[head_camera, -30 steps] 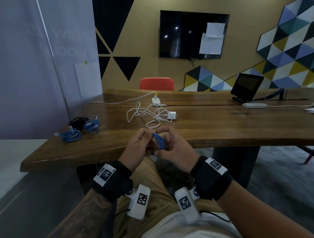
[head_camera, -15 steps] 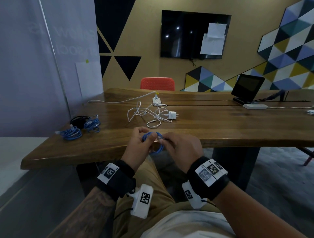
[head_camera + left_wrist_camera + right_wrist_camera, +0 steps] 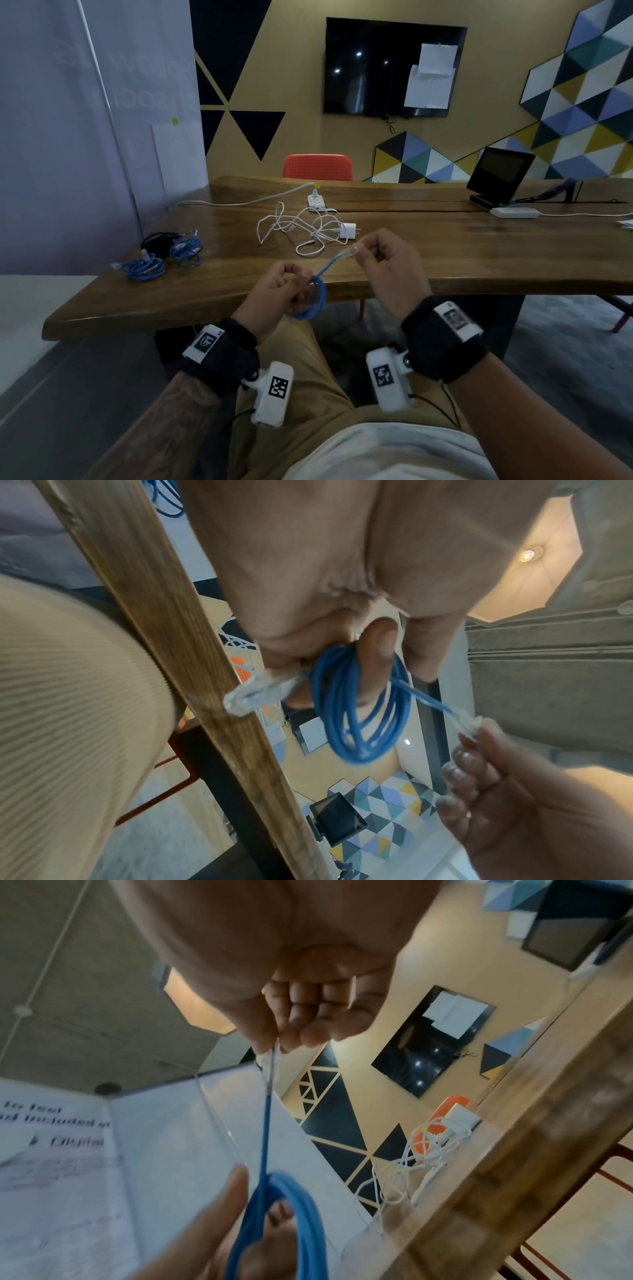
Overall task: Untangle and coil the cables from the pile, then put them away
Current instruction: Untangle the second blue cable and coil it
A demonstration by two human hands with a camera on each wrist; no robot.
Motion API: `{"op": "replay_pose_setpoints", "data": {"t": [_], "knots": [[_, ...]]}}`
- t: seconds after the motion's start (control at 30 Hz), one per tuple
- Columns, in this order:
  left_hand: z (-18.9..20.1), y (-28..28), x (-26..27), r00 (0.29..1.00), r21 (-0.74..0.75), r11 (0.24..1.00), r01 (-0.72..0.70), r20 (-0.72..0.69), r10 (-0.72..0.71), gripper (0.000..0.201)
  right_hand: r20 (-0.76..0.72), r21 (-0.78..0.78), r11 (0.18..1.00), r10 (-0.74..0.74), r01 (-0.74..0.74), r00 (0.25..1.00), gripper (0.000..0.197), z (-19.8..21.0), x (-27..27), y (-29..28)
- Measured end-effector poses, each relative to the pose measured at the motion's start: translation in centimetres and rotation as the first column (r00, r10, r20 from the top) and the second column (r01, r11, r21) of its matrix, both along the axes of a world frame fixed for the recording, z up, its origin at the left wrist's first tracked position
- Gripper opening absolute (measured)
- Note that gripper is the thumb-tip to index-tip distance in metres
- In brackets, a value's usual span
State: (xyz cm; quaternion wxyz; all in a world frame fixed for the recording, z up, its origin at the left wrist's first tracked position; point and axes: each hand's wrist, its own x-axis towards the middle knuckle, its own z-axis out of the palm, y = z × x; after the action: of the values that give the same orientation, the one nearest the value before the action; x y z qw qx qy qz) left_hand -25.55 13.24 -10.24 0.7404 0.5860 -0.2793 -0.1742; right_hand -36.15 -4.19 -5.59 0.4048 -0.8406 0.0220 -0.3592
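Left hand (image 3: 279,294): grasps blue ethernet cable coil (image 3: 317,301).
Right hand (image 3: 387,260): pinches clear plug end (image 3: 346,254).
Technique: keep tail taut, wrap snugly around loops.

Wrists: black wristbands (image 3: 226,353) with white tag plates
Cameras: white camera pods (image 3: 272,394), black square codes
Forearm: left tattooed
Clothes: tan trousers (image 3: 308,383), white shirt (image 3: 383,452)

Blue cable (image 3: 317,299) w/ clear plugs; two more blue coils (image 3: 145,267), black cable bundle (image 3: 156,241), white charger cord (image 3: 305,229). Brown wood table (image 3: 445,253), orange chair (image 3: 318,167), multicolour triangle wall panels (image 3: 582,102).
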Motion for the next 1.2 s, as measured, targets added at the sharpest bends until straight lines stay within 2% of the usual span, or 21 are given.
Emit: {"op": "replay_pose_setpoints", "data": {"t": [0.13,0.27,0.37,0.47,0.6,0.7,0.77,0.83,0.9,0.97,1.03,1.1,1.2], "knots": [[0.2,-0.3,-0.5,0.979,0.036,0.983,0.181,0.089,-0.184,0.023,0.025,0.152,0.988,0.005,-0.009,1.000,0.011,0.8,0.1,-1.2],[1.1,-0.4,-1.5,0.988,-0.068,0.987,0.145,0.071,-0.140,0.028,-0.001,0.314,0.949,0.025,-0.023,1.000,0.011,-0.1,0.6,-1.1],[1.6,-0.3,-1.9,0.991,-0.145,0.982,0.125,0.059,-0.117,0.025,-0.020,0.384,0.921,0.079,-0.066,0.997,0.009,-0.6,0.7,-0.9],[2.0,-0.3,-2.1,0.994,-0.173,0.980,0.102,0.048,-0.095,0.023,-0.022,0.349,0.933,0.108,-0.093,0.994,0.015,-0.9,0.5,-0.6],[2.2,-0.1,-2.1,0.997,-0.173,0.983,0.063,0.059,-0.053,0.021,-0.185,0.089,0.990,0.126,-0.111,0.975,0.016,-1.7,0.1,-0.3],[2.1,0.1,-1.8,0.995,-0.111,0.994,0.011,0.100,0.000,0.023,-0.271,0.006,0.982,0.182,-0.187,0.945,0.018,-2.1,0.1,0.2],[2.1,0.1,-1.9,0.994,-0.094,0.995,0.011,0.113,0.000,0.023,-0.259,0.025,0.975,0.221,-0.222,0.940,0.018,-2.5,0.6,0.4],[2.1,-0.1,-2.3,0.991,-0.084,0.996,0.029,0.134,-0.018,0.022,-0.214,0.145,0.965,0.245,-0.217,0.946,0.017,-2.9,1.1,0.7],[2.2,-0.4,-2.8,0.989,-0.077,0.996,0.040,0.143,-0.029,0.022,-0.152,0.304,0.928,0.273,-0.218,0.950,0.028,-2.9,1.5,1.0],[2.2,-0.4,-3.0,0.988,-0.078,0.996,0.052,0.148,-0.040,0.023,-0.109,0.383,0.887,0.320,-0.257,0.941,0.027,-2.8,1.5,1.2],[2.3,-0.4,-3.1,0.988,-0.079,0.995,0.056,0.147,-0.044,0.026,-0.087,0.379,0.875,0.357,-0.301,0.930,0.018,-2.6,1.1,1.4],[2.5,-0.3,-3.1,0.991,-0.094,0.994,0.062,0.123,-0.051,0.029,-0.065,0.370,0.866,0.386,-0.337,0.920,0.020,-2.5,0.8,1.6],[2.5,-0.3,-3.0,0.993,-0.112,0.992,0.060,0.107,-0.048,0.029,-0.075,0.283,0.902,0.361,-0.327,0.930,0.020,-2.6,1.0,1.2]]}}
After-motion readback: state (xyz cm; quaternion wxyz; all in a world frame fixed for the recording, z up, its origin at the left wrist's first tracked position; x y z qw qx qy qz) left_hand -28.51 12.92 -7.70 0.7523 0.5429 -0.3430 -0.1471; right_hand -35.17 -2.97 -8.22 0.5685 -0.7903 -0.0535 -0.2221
